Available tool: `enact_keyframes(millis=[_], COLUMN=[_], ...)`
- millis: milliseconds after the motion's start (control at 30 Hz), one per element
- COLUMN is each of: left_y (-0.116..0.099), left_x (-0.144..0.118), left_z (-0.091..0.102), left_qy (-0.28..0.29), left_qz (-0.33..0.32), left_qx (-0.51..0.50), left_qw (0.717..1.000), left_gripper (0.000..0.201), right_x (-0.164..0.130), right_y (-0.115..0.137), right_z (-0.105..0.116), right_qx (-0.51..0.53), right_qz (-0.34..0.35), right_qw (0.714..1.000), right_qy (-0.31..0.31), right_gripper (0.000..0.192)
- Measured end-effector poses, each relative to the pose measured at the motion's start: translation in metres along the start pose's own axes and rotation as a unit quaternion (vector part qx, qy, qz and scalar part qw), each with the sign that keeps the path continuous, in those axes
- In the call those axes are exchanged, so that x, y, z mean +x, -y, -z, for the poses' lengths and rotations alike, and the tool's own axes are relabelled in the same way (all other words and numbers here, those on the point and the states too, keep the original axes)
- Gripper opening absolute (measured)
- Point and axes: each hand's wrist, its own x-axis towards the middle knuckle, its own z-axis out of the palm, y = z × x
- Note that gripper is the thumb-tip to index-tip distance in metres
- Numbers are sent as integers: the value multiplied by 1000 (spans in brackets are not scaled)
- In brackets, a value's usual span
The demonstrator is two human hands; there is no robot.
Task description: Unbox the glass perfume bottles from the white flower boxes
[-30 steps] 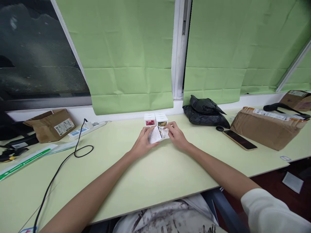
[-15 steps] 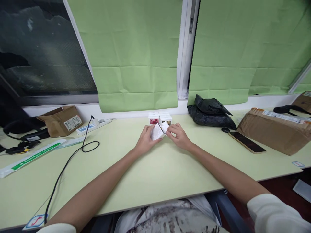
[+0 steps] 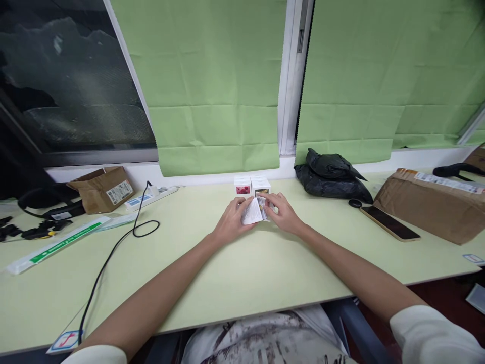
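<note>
A small white box (image 3: 251,212) with fine print on its side is held above the table, its top open toward the right. My left hand (image 3: 230,221) is wrapped round its left side. At the opening, my right hand (image 3: 283,214) pinches with thumb and fingers at the flap; something yellowish shows inside, too small to name. Just behind stand white boxes in two stacks: one with a red picture (image 3: 243,190) and one with a darker picture (image 3: 262,191), partly covered by my fingers.
At the left lie an open carton (image 3: 99,192), a power strip (image 3: 151,199), a black cable (image 3: 109,255) and a green-and-white packet (image 3: 56,246). On the right are a black plastic bag (image 3: 333,177), a phone (image 3: 390,222), a round black lid (image 3: 355,203) and a brown cardboard box (image 3: 428,205).
The box in my left hand has turned, so its printed side faces me and its opening points right. My right hand's fingers have shifted at the flap. The view has moved slightly.
</note>
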Motion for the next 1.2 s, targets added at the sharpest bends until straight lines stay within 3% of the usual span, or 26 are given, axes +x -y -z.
enact_keyframes(millis=[367, 533, 767, 933, 1200], left_y=[0, 1, 3, 4, 5], left_x=[0, -1, -4, -5, -2], left_z=[-2, -4, -2, -3, -2], left_qy=[-5, -1, 14, 46, 76], left_qz=[-24, -19, -31, -16, 9], left_qx=[44, 61, 46, 21, -11], left_qw=[999, 998, 998, 999, 997], left_gripper=[80, 82, 79, 67, 67], right_x=[-1, -1, -4, -4, -3], right_y=[-8, -13, -28, -37, -42], right_z=[-5, -10, -17, -20, -16], right_qx=[-14, -48, 42, 73, 93], right_qz=[-55, -103, -186, -266, -343], right_qw=[998, 994, 980, 955, 923], right_qy=[-27, 7, 60, 111, 150], right_gripper=[34, 3, 28, 28, 25])
